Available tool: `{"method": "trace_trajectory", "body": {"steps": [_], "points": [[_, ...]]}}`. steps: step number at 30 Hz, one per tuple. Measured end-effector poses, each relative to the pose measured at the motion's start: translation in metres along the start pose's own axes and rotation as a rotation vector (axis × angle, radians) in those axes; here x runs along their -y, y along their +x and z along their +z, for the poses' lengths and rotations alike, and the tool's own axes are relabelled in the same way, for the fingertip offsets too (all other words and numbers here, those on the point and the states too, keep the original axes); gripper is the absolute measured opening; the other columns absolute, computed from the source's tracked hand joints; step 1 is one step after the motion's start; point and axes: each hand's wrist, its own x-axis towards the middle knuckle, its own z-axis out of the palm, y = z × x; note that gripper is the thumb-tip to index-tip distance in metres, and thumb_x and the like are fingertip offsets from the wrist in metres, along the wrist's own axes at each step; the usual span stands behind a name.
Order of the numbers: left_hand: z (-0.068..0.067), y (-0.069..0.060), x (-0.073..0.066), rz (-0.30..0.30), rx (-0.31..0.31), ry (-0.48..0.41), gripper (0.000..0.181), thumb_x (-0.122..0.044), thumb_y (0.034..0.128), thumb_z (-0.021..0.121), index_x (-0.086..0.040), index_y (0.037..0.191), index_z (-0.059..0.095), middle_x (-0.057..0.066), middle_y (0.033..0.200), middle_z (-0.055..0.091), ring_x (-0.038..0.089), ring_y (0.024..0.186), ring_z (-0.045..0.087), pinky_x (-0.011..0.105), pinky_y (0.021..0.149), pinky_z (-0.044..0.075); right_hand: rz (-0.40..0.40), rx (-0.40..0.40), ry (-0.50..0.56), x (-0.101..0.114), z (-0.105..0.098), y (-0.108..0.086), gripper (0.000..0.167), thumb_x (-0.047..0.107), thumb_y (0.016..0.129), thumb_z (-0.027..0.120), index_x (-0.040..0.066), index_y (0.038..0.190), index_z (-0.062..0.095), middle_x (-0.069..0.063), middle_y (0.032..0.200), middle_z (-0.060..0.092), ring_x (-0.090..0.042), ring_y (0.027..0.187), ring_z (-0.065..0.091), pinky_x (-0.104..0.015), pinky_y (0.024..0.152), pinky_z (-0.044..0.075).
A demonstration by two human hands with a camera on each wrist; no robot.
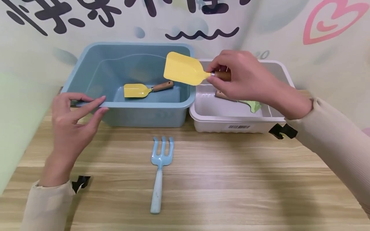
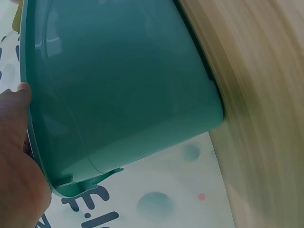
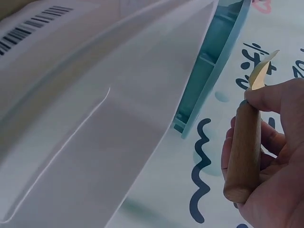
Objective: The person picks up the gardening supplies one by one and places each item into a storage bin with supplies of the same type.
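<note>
My right hand [image 1: 242, 75] grips the wooden handle [image 3: 244, 152] of a yellow shovel [image 1: 183, 69], raised over the right rim of the blue bin [image 1: 144, 117] and the left side of the white bin [image 1: 219, 123]. A second yellow shovel [image 1: 136, 90] lies on the blue bin's floor. The fingers and thumb of my left hand [image 1: 73, 123] pinch the blue bin's front rim near its left corner; the left wrist view shows this hand [image 2: 21, 161] at the rim. In the white bin lies a tool with a wooden handle and green head [image 1: 253, 106], partly hidden by my right hand.
A light blue three-pronged fork [image 1: 162, 159] lies on the wooden table [image 1: 219, 179] in front of the bins, prongs toward them. Behind the bins hangs a white printed cloth [image 1: 150, 27] with black characters and a pink heart. The two bins stand side by side.
</note>
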Motion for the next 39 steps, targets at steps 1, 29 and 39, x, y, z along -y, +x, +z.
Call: {"method": "trace_trajectory", "body": {"steps": [1, 29, 39], "points": [[0.0, 0.0, 0.0, -0.003, -0.001, -0.001, 0.063, -0.062, 0.0944, 0.072, -0.001, 0.102, 0.084, 0.034, 0.102, 0.061, -0.003, 0.116, 0.044, 0.028, 0.107, 0.029, 0.002, 0.003, 0.0, -0.001, 0.001, 0.002, 0.017, 0.016, 0.098, 0.073, 0.004, 0.108, 0.078, -0.007, 0.089, 0.068, -0.017, 0.075, 0.052, -0.02, 0.066, 0.04], [-0.001, 0.002, -0.003, -0.045, 0.022, -0.017, 0.07, -0.066, 0.0922, 0.071, 0.004, 0.094, 0.081, 0.026, 0.094, 0.059, -0.008, 0.109, 0.043, 0.025, 0.104, 0.028, -0.044, 0.045, -0.054, -0.015, 0.007, 0.069, 0.024, 0.02, 0.101, 0.066, 0.002, 0.114, 0.077, -0.011, 0.087, 0.062, -0.019, 0.08, 0.05, -0.026, 0.077, 0.042], [-0.003, 0.004, -0.004, -0.059, 0.002, -0.033, 0.068, -0.065, 0.091, 0.074, 0.003, 0.092, 0.082, -0.027, 0.107, 0.054, -0.006, 0.109, 0.046, 0.022, 0.097, 0.029, -0.087, 0.11, -0.07, -0.008, 0.009, 0.098, 0.03, 0.022, 0.104, 0.06, 0.001, 0.119, 0.073, -0.013, 0.095, 0.061, -0.018, 0.082, 0.049, -0.023, 0.077, 0.042]]}}
